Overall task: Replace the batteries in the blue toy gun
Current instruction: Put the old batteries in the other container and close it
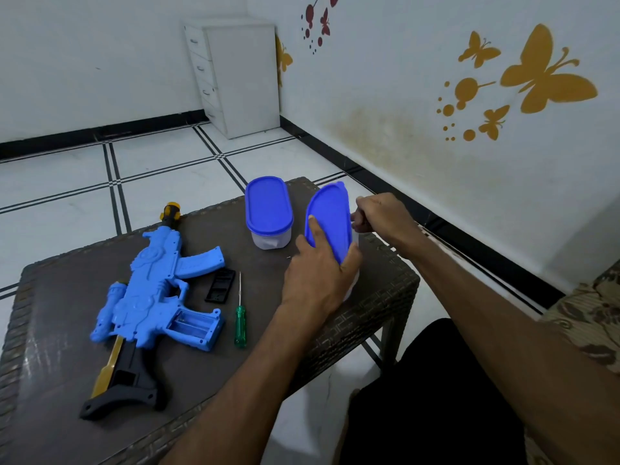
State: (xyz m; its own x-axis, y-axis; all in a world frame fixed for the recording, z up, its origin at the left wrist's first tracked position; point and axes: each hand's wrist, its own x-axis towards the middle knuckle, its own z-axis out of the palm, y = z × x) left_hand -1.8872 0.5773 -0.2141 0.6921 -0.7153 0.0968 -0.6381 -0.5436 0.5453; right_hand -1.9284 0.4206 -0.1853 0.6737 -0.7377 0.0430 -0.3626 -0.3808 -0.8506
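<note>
Left hand grips the tilted blue lid, right of the toy gun; right hand, beyond the lid, has curled fingers, contents hidden.

A white drawer cabinet stood in the far corner on a white tiled floor crossed by dark lines. Yellow butterfly decals and red ones marked the right wall, which was stained yellowish low down above a black skirting.
</note>
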